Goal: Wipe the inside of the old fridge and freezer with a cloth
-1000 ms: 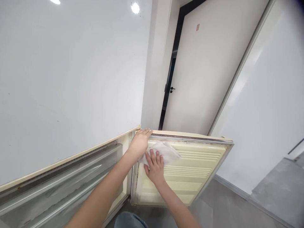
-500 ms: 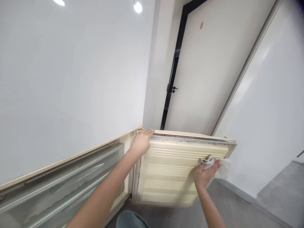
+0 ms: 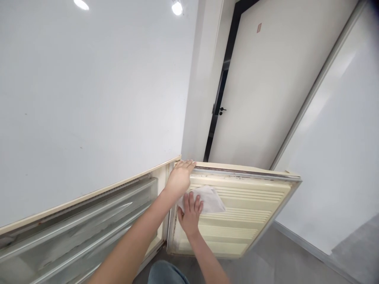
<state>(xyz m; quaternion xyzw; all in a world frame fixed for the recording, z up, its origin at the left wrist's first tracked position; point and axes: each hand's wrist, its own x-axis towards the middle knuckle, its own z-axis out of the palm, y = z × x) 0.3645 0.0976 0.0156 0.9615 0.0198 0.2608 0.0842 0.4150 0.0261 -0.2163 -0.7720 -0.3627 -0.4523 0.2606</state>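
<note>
An open refrigerator door (image 3: 237,236), cream-coloured with a ribbed inner panel and a stained grey gasket, fills the lower middle of the head view. My left hand (image 3: 180,179) is hooked over its top edge near the hinge side, fingers curled round the rim. Against the panel's upper left part, my right hand (image 3: 191,213) presses a white cloth (image 3: 209,199). Its fingers are spread over the cloth's left portion, and the rest fans out to the right.
To the left is the fridge compartment with clear drawers (image 3: 118,221). Behind it rises a white wall (image 3: 89,86). Beyond the fridge door is a white room door (image 3: 266,86) with a black handle (image 3: 222,109). Grey floor (image 3: 266,252) and my knee (image 3: 166,273) appear below.
My right hand has swept the cloth from the right side of the door panel across to the left, close to my left hand. My left hand keeps its place on the door's edge.
</note>
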